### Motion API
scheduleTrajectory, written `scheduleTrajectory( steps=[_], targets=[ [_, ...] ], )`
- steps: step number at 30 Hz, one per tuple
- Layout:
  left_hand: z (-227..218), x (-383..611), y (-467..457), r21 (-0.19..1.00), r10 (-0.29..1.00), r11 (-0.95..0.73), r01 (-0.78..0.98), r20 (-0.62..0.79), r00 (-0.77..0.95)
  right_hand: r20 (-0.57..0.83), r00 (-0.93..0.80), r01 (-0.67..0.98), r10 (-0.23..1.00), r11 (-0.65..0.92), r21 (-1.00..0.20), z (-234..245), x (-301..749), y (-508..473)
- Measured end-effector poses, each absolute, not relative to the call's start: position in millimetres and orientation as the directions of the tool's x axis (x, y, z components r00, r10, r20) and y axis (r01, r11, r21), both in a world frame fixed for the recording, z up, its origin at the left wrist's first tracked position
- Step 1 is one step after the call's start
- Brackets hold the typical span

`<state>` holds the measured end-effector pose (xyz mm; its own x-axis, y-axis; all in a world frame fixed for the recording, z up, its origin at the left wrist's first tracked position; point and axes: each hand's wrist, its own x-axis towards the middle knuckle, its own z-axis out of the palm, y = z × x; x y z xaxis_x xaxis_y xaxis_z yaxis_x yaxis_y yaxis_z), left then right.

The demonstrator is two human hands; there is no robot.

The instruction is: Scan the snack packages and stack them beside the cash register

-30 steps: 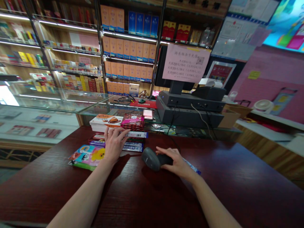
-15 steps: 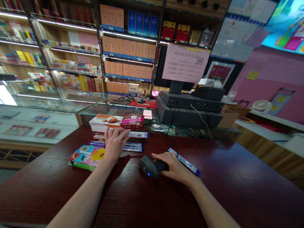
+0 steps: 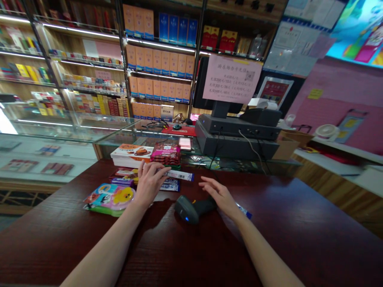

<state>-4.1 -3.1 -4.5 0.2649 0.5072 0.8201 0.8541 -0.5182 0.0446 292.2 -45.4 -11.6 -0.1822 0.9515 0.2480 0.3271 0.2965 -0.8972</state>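
My left hand (image 3: 149,181) pinches one end of a slim white-and-blue stick packet (image 3: 183,175), its barcode side up. Beneath it lie another blue-patterned stick packet (image 3: 171,185) and several purple and dark snack packs, partly hidden by the hand. My right hand (image 3: 220,196), fingers stretched out and holding nothing, hovers just above the handle of a black barcode scanner (image 3: 188,209). The scanner rests on its side on the dark wooden counter, a blue light on its head. Behind my right wrist a third stick packet (image 3: 245,212) shows only in part.
A colourful bag with a yellow duck (image 3: 124,196) lies left. Behind stand a white-and-orange box (image 3: 128,156) and a stack of pink-brown packs (image 3: 165,153). A cash register with a screen (image 3: 236,133) stands on the glass case, its cable hanging towards the counter.
My right hand has let go of the scanner and lifted, its fingers straightening. My left hand has shifted slightly right with the stick packet.
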Motion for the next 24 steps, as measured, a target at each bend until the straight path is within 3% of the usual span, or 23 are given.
scheduleTrajectory(
  steps=[7,18,24],
  targets=[
    [0.3,15.4,-14.2,-0.019,0.417,-0.614,0.789,0.841,0.344,0.265,-0.093,0.357,0.96,0.28,-0.891,-11.4,284.1,-38.1],
    [-3.8,28.5,-16.4,-0.06,0.341,-0.676,0.735,0.858,0.383,0.162,-0.204,0.283,0.965,0.217,-0.934,-2.7,280.9,-44.3],
    [-7.0,29.6,-14.8,-0.057,0.345,-0.678,0.733,0.856,0.385,0.185,-0.198,0.291,0.963,0.238,-0.927,0.6,280.8,-45.1]
  ],
)
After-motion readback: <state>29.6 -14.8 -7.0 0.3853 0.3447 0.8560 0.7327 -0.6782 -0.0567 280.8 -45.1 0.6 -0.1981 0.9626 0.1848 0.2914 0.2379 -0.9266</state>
